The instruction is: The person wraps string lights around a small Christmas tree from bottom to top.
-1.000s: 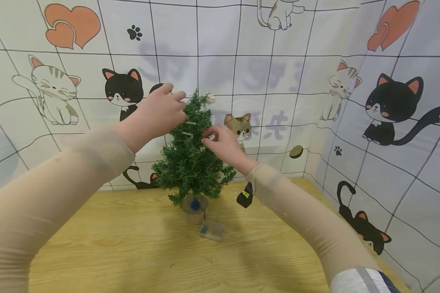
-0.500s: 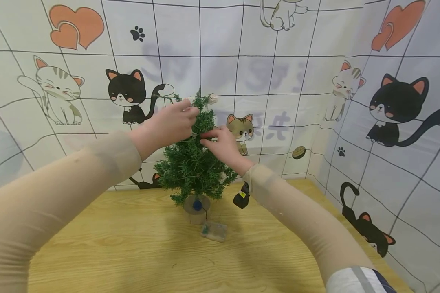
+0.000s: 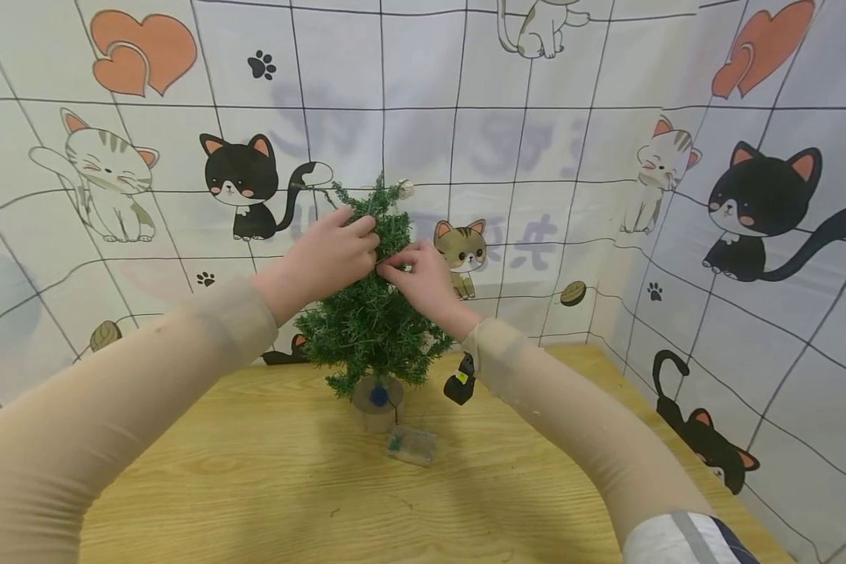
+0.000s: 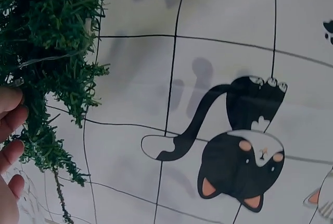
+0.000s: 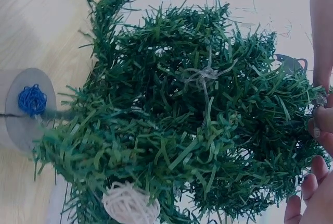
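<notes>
A small green artificial Christmas tree (image 3: 374, 313) stands upright on a pale round base (image 3: 374, 415). Both hands meet at its upper part. My right hand (image 3: 426, 278) pinches the thin clear wire of the string lights between thumb and index finger. From the left, my left hand (image 3: 324, 254) has its curled fingertips at the same spot; its thumb is hidden in the head view. In the left wrist view a tiny clear bulb (image 4: 18, 83) sits right at its fingertips, beside a strand of clear wire (image 4: 49, 59). Another clear bulb (image 5: 317, 132) shows between the fingers in the right wrist view.
A clear battery box (image 3: 411, 445) lies before the base on the wooden table (image 3: 254, 486). A blue thread ball (image 5: 32, 100) is at the trunk's foot. White ball ornaments (image 5: 131, 203) hang on branches. Behind stands a cat-print wall covering (image 3: 423, 141).
My left hand has come right and down from beside the treetop to the right hand's fingertips. The right hand has shifted slightly left, still pinching the wire.
</notes>
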The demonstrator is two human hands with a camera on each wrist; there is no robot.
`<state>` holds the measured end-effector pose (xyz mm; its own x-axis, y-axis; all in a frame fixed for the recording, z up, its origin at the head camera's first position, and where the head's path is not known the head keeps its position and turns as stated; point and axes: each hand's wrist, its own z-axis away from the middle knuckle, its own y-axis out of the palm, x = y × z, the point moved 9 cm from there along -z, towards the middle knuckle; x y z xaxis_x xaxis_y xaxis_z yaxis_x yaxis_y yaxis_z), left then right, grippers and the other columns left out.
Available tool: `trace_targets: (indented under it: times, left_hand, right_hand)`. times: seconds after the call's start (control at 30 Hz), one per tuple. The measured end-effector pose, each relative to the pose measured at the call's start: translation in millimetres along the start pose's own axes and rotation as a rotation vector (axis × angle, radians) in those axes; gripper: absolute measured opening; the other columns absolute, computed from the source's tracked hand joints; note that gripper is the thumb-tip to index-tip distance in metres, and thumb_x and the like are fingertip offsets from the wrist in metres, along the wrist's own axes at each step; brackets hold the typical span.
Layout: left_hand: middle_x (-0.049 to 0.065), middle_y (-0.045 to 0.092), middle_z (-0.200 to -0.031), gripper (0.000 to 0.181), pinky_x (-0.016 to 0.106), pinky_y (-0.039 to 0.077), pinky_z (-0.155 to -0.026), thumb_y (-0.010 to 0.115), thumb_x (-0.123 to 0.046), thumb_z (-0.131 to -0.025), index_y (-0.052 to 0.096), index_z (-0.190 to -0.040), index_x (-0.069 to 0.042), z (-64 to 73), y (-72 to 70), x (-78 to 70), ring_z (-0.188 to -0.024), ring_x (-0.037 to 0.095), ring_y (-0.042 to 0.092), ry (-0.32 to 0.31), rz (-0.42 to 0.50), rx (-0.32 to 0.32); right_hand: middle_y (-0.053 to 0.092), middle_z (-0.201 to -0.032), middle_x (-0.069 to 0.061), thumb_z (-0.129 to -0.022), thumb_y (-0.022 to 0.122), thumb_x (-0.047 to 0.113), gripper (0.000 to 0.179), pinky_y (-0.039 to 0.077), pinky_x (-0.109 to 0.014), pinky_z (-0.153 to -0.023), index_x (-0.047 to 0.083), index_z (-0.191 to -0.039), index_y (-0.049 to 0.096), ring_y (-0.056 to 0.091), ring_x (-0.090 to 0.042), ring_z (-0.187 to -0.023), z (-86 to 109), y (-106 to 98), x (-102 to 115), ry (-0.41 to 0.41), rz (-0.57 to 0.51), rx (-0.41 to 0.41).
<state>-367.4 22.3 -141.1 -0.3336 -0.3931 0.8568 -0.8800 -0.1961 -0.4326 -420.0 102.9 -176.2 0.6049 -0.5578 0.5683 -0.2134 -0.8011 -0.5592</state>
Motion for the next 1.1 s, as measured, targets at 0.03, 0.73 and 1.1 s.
trace_targets:
  times: [0.03, 0.73, 1.1]
  left_hand:
    - [0.002, 0.066, -0.096, 0.003, 0.04, 0.036, -0.081, 0.071, -0.011, -0.088, 0.074, -0.087, -0.013, 1.3, 0.4, 0.9, -0.091, 0.025, 0.046, -0.016, 0.018, -0.008]
    - [0.005, 0.067, -0.101, 0.015, 0.043, 0.044, -0.083, 0.064, -0.007, -0.093, 0.068, -0.107, -0.011, 29.1, -0.5, 4.2, -0.095, 0.027, 0.054, -0.159, 0.156, -0.208]
    - [0.006, 0.066, -0.099, 0.015, 0.043, 0.041, -0.081, 0.069, -0.016, -0.089, 0.069, -0.102, -0.009, 36.0, -8.2, 14.1, -0.092, 0.029, 0.053, -0.211, 0.133, -0.297]
  right_hand:
    - [0.056, -0.106, -0.01, -0.094, 0.066, 0.021, 0.021, 0.042, -0.034, -0.073, 0.004, -0.099, 0.076, 0.049, -0.023, -0.088, 0.2, 1.1, 0.4, -0.001, 0.005, 0.004]
    - [0.047, -0.103, -0.009, -0.092, 0.068, 0.023, 0.016, 0.028, -0.04, -0.079, 0.012, -0.09, 0.079, 0.035, -0.027, -0.092, 4.5, 8.8, 2.3, -0.08, 0.31, -0.042]
    - [0.052, -0.11, -0.009, -0.093, 0.066, 0.029, 0.023, 0.033, -0.042, -0.086, 0.009, -0.096, 0.079, 0.041, -0.028, -0.101, 1.1, 0.0, -2.5, -0.045, 0.215, -0.039]
